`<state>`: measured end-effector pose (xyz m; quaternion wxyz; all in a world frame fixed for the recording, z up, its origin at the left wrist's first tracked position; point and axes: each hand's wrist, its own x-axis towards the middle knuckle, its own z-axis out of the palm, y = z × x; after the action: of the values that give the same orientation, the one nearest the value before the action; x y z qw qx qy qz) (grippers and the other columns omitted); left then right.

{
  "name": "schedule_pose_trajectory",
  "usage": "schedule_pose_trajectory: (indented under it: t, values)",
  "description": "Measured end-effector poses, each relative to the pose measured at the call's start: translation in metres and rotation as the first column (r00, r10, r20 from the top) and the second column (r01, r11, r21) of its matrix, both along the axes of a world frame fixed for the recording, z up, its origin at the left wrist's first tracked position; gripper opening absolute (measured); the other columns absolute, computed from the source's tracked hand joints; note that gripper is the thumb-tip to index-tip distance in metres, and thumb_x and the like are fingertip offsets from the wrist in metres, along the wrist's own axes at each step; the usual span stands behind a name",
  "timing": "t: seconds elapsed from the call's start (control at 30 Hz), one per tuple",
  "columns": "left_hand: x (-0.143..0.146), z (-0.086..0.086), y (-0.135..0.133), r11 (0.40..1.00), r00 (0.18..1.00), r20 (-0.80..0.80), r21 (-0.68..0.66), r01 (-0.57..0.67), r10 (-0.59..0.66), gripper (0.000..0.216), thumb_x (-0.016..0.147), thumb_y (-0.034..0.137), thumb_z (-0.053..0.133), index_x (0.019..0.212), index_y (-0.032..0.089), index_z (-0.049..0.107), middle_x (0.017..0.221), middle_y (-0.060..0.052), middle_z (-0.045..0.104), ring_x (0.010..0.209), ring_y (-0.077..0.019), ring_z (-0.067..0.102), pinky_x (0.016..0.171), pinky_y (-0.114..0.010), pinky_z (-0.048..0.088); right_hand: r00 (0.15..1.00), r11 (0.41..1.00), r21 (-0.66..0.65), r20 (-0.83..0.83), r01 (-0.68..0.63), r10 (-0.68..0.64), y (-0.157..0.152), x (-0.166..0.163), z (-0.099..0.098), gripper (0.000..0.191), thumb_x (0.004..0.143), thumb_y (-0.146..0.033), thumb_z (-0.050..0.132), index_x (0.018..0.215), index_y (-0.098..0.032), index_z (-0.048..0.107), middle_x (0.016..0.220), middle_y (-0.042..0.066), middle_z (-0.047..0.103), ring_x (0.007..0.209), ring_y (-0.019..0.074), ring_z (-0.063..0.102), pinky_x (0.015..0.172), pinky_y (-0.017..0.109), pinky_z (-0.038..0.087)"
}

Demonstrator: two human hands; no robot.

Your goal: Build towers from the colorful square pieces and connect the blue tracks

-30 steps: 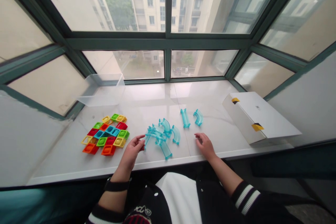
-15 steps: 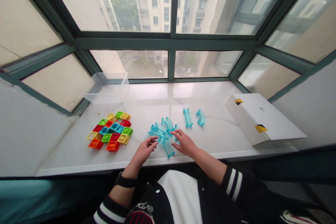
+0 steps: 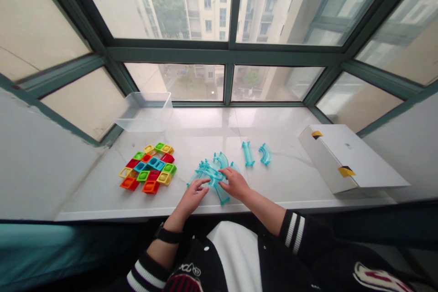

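Flanking blue track pile [image 3: 207, 170]: left hand [image 3: 192, 197], fingers slightly parted; right hand [image 3: 237, 185], hold unclear; overlap could snag lifted pieces

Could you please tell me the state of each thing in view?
Translucent blue plastic track pieces, heaped loosely.
Straight translucent blue plastic piece, lying apart.
Curved translucent blue plastic piece, lying apart.
Left hand, fingers bent at the heap, grip unclear.
Right hand, fingers bent at the heap, grip unclear.
Multicoloured square plastic blocks, grouped together.
Transparent plastic bin, set near the green-framed window.
White rectangular box, resting; closure unclear.
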<state>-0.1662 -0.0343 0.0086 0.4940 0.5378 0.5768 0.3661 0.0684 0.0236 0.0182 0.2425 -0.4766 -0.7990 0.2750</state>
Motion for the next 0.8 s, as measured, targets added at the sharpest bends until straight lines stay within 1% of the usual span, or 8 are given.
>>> schedule_pose_trajectory:
  t: [0.1,0.27,0.4,0.5,0.6,0.7,0.73,0.8]
  values:
    - [0.004,-0.007,0.0,0.999,0.999,-0.036,0.03,0.031,-0.03,0.055,0.084,0.059,0.074,0.126,0.024,0.078,0.142,-0.016,0.062,0.113,-0.0289,0.07,0.107,-0.05,0.056,0.996,0.997,-0.058,-0.074,0.053,-0.057,0.0,0.0,0.0,0.042,0.087,-0.026,0.077,0.128,-0.026,0.069,0.118,0.007,0.073,0.082,0.0192,0.068,0.087,0.038,0.057]
    - [0.011,-0.016,-0.001,0.997,0.997,-0.051,-0.057,0.054,-0.057,0.069,0.079,0.064,0.076,0.133,0.021,0.073,0.155,-0.019,0.052,0.111,-0.0307,0.073,0.103,-0.05,0.06,0.97,0.979,-0.168,-0.192,0.117,-0.149,0.001,-0.001,0.004,0.037,0.085,-0.03,0.076,0.121,-0.024,0.072,0.112,0.005,0.075,0.079,0.0176,0.068,0.085,0.036,0.056]
    - [0.015,-0.016,-0.001,0.998,0.999,-0.032,-0.048,0.03,-0.031,0.07,0.076,0.064,0.079,0.132,0.021,0.073,0.153,-0.019,0.055,0.11,-0.031,0.073,0.105,-0.051,0.058,0.923,0.929,-0.339,-0.291,0.147,-0.252,0.004,0.003,0.005,0.035,0.083,-0.038,0.076,0.115,-0.023,0.075,0.1,0.003,0.076,0.078,0.0176,0.067,0.082,0.035,0.055]
    - [0.017,-0.013,-0.001,0.999,1.0,0.01,-0.045,-0.009,0.009,0.066,0.073,0.059,0.083,0.127,0.021,0.076,0.151,-0.02,0.057,0.105,-0.0308,0.073,0.105,-0.052,0.057,0.845,0.85,-0.514,-0.4,0.114,-0.355,0.008,0.006,0.002,0.038,0.081,-0.043,0.077,0.112,-0.02,0.075,0.089,0.002,0.075,0.077,0.0181,0.067,0.076,0.033,0.053]
    - [0.017,-0.007,-0.002,0.999,0.997,0.066,-0.04,-0.036,0.039,0.061,0.07,0.052,0.088,0.121,0.021,0.077,0.147,-0.02,0.06,0.102,-0.0296,0.073,0.102,-0.05,0.057,0.751,0.762,-0.645,-0.481,0.047,-0.453,0.011,0.009,0.0,0.041,0.077,-0.045,0.08,0.109,-0.019,0.076,0.086,0.002,0.074,0.072,0.0163,0.066,0.07,0.031,0.051]
    - [0.016,-0.001,-0.003,0.998,0.996,0.068,-0.017,-0.059,0.06,0.052,0.07,0.051,0.088,0.113,0.022,0.079,0.139,-0.016,0.065,0.103,-0.0283,0.07,0.095,-0.044,0.059,0.664,0.713,-0.701,-0.538,-0.01,-0.519,0.012,0.011,0.003,0.042,0.072,-0.042,0.085,0.106,-0.019,0.077,0.088,0.002,0.076,0.066,0.013,0.063,0.066,0.028,0.049]
    - [0.015,0.0,-0.002,0.997,0.996,0.052,-0.014,-0.076,0.077,0.051,0.071,0.052,0.087,0.111,0.022,0.078,0.136,-0.015,0.066,0.101,-0.0271,0.07,0.091,-0.041,0.06,0.631,0.701,-0.712,-0.56,-0.036,-0.536,0.012,0.011,0.005,0.042,0.071,-0.041,0.085,0.106,-0.019,0.077,0.088,0.003,0.077,0.065,0.012,0.061,0.065,0.027,0.048]
    - [0.014,0.003,0.0,0.99,0.99,0.026,-0.02,-0.137,0.138,0.053,0.073,0.054,0.084,0.113,0.022,0.077,0.131,-0.013,0.068,0.09,-0.023,0.068,0.079,-0.037,0.06,0.561,0.675,-0.731,-0.603,-0.102,-0.568,0.011,0.011,0.009,0.042,0.07,-0.04,0.086,0.105,-0.018,0.077,0.089,0.004,0.078,0.063,0.0104,0.06,0.064,0.025,0.047]
